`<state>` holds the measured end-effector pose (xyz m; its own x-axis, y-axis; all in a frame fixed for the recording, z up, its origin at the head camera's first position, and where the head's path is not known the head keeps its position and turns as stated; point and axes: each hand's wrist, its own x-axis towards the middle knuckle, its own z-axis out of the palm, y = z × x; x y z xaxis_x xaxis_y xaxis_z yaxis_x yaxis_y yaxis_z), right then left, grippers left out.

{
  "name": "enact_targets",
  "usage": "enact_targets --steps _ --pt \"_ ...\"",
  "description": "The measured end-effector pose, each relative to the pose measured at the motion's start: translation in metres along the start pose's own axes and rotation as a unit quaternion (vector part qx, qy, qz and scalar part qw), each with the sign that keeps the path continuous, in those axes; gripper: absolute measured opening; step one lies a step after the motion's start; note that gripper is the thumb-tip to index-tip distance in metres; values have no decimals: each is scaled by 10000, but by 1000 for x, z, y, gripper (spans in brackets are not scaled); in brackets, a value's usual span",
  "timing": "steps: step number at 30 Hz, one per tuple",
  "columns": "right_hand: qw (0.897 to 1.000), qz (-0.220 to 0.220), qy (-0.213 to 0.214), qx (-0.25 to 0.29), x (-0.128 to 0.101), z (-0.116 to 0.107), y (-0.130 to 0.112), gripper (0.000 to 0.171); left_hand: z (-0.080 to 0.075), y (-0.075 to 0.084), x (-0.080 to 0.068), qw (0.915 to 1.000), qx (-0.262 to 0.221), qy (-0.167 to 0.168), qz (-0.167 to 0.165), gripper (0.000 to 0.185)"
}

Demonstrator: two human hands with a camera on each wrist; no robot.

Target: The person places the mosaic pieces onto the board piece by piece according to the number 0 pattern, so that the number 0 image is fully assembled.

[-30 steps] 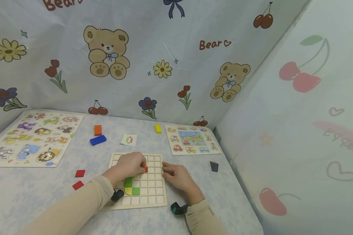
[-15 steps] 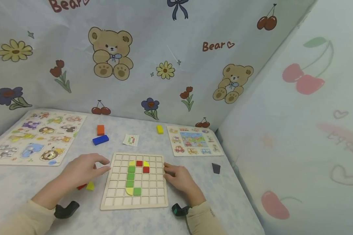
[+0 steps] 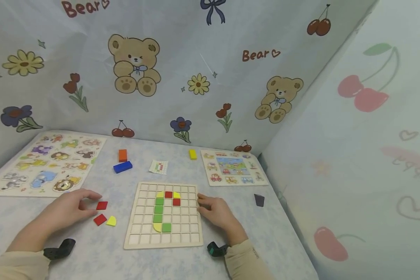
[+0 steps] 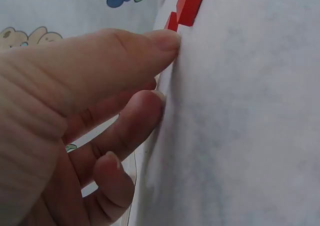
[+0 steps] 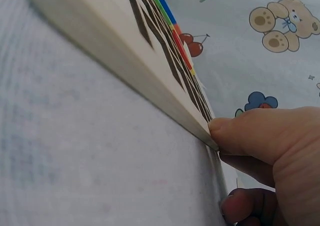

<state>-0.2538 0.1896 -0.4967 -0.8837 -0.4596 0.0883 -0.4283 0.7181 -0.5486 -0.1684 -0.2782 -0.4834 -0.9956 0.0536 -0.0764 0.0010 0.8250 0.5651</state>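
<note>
In the head view, my left hand (image 3: 64,210) is on the table left of the board, thumb and index finger apart beside a red square tile (image 3: 102,205). The left wrist view has the thumb tip close to a red tile (image 4: 191,5); whether it touches is unclear. Just nearer lie another red square tile (image 3: 100,219) and a yellow rounded tile (image 3: 111,221). My right hand (image 3: 217,213) rests against the right edge of the wooden grid board (image 3: 182,235), its thumb at that edge in the right wrist view. Green, red and yellow tiles form a hooked shape on the grid.
Behind the board lie a small pattern card (image 3: 159,167), a blue block (image 3: 123,167), an orange block (image 3: 122,155) and a yellow block (image 3: 193,154). An animal puzzle (image 3: 71,146) is at far left, a vehicle puzzle (image 3: 210,154) at back right. A dark piece (image 3: 259,200) lies rightward.
My left hand has left the board and moved left to the loose tiles. A red tile now shows below the top right yellow tile. My right hand stays at the board's edge.
</note>
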Motion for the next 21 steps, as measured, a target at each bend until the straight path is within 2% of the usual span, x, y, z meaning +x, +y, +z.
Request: enact_targets --steps 7,13,21 --pt "10000 10 20 -5 0 1 0 37 1 -3 1 10000 -22 3 -42 49" --pt "10000 54 10 62 1 1 -2 38 3 -1 -1 9999 -75 86 66 41" --pt "9999 40 2 102 0 0 -1 38 7 -1 -1 9998 -37 142 123 39"
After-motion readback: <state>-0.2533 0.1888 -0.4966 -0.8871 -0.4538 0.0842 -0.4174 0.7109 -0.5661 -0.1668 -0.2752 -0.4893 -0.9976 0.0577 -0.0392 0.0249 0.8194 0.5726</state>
